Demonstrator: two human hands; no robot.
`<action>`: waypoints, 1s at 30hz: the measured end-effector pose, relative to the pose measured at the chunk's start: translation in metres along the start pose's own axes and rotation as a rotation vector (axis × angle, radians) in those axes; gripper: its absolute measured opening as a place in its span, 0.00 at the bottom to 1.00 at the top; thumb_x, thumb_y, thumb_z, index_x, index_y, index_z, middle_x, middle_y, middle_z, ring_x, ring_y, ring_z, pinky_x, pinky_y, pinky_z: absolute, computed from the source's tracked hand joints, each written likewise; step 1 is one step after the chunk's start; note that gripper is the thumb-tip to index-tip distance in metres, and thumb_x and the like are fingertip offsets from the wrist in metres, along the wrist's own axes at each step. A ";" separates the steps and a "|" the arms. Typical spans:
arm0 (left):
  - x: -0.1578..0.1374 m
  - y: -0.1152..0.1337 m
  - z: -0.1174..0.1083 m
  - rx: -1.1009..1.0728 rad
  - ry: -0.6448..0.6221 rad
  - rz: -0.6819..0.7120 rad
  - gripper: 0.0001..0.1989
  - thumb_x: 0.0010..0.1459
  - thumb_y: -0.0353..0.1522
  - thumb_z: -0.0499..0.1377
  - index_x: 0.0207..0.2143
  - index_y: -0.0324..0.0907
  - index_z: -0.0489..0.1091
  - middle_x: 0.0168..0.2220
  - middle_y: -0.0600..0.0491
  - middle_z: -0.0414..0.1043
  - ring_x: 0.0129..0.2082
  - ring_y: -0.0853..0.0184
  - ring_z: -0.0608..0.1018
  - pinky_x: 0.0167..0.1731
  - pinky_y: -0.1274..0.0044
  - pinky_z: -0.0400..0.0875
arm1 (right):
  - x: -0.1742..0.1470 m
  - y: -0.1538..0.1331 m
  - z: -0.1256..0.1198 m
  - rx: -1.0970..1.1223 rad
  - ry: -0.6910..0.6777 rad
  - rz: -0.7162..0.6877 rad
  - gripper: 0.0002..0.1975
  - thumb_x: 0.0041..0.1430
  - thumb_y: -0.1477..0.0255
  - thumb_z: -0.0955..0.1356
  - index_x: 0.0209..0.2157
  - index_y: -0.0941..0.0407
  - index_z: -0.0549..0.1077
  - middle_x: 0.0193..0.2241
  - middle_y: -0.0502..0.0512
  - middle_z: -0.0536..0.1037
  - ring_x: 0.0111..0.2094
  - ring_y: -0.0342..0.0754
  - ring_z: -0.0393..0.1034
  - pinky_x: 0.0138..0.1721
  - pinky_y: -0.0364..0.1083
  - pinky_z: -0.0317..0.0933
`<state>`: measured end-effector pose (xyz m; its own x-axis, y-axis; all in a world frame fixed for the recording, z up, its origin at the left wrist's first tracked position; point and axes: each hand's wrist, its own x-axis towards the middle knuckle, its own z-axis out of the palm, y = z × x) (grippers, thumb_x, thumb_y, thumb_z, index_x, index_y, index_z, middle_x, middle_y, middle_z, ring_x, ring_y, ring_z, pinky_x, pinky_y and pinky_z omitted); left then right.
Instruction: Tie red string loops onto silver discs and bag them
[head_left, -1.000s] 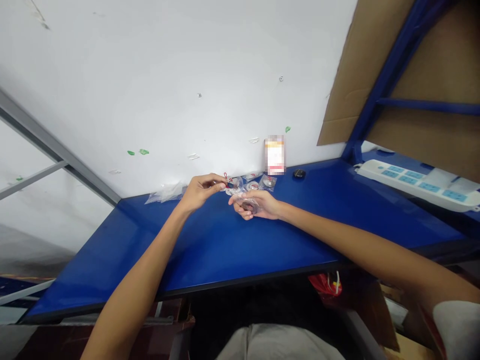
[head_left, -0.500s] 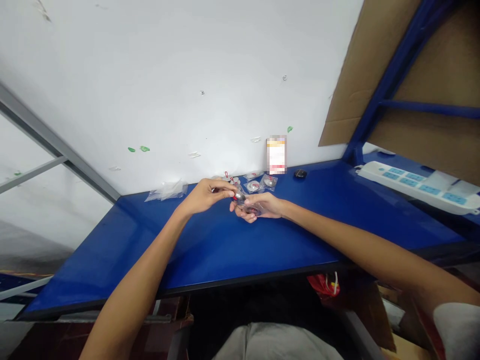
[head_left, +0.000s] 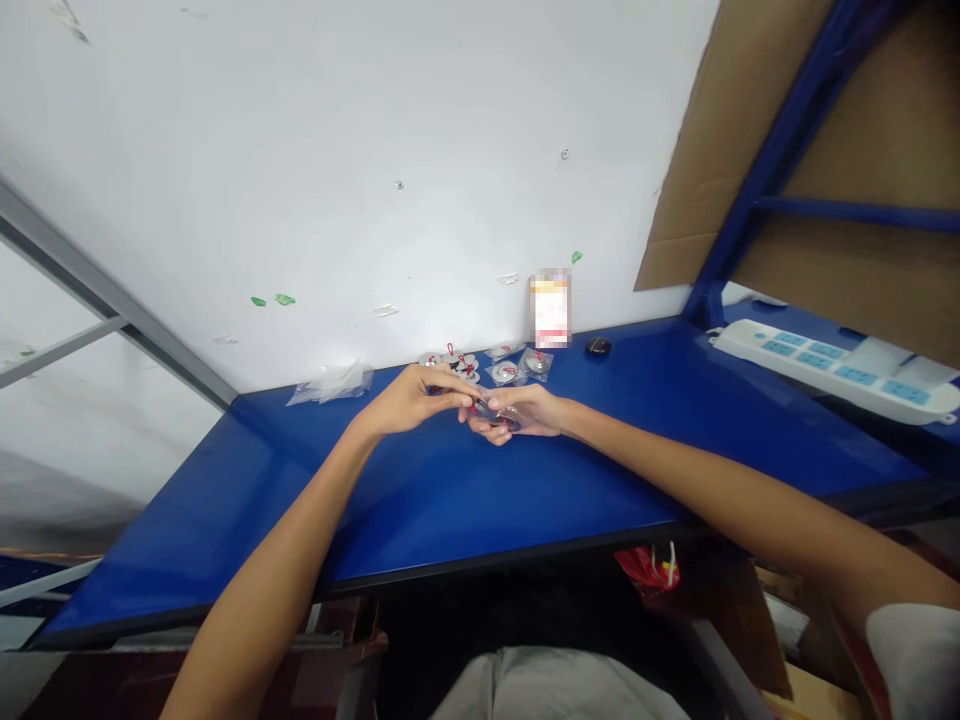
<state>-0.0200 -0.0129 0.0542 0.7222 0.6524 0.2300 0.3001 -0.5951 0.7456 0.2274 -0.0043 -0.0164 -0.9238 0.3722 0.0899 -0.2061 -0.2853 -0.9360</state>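
Note:
My right hand (head_left: 529,408) is closed around a small clear plastic bag (head_left: 512,412), its thumb on top and fingers underneath. My left hand (head_left: 420,400) meets it at the bag's left end. Its thumb and fingertips pinch a small round metallic piece with a red cord (head_left: 473,405), mostly hidden by the fingers and the plastic. Just behind the hands lies a cluster of loose round silvery pieces with red loops (head_left: 466,366). Beside them, similar pieces lie in clear bags (head_left: 505,373).
Flat clear bags (head_left: 334,382) lie at the back left of the blue table (head_left: 480,510). A blurred-out upright card (head_left: 551,312) leans on the white wall. Right of it sits a small black object (head_left: 598,347); a white power strip (head_left: 832,370) lies at far right.
The round metallic piece has gone lower, down into the bag's mouth, and shows less. My left fingers have straightened and come down closer to the bag. My right hand has stayed in place.

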 end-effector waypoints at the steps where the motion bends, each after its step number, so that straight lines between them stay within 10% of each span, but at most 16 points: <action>1: 0.000 0.000 0.000 0.020 -0.016 0.008 0.13 0.68 0.43 0.66 0.49 0.49 0.86 0.33 0.49 0.84 0.36 0.60 0.82 0.41 0.68 0.77 | 0.000 0.000 0.000 -0.002 0.002 0.004 0.18 0.65 0.61 0.69 0.49 0.59 0.73 0.34 0.51 0.65 0.28 0.44 0.50 0.30 0.46 0.49; 17: 0.004 0.009 0.012 0.140 0.017 0.111 0.19 0.75 0.44 0.57 0.42 0.49 0.86 0.46 0.49 0.85 0.48 0.56 0.81 0.57 0.62 0.71 | 0.002 0.003 0.000 0.017 0.095 -0.105 0.13 0.59 0.71 0.71 0.45 0.57 0.70 0.33 0.51 0.67 0.29 0.45 0.56 0.32 0.46 0.54; 30: 0.010 -0.017 0.017 0.142 0.470 -0.014 0.16 0.71 0.45 0.62 0.45 0.43 0.81 0.44 0.48 0.82 0.41 0.61 0.81 0.43 0.70 0.74 | 0.008 -0.001 0.000 -0.091 0.570 -0.285 0.16 0.61 0.61 0.72 0.47 0.54 0.75 0.31 0.49 0.67 0.29 0.47 0.60 0.30 0.46 0.54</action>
<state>-0.0077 -0.0043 0.0331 0.3679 0.7827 0.5021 0.4137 -0.6213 0.6654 0.2206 -0.0014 -0.0148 -0.5152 0.8406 0.1675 -0.3667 -0.0395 -0.9295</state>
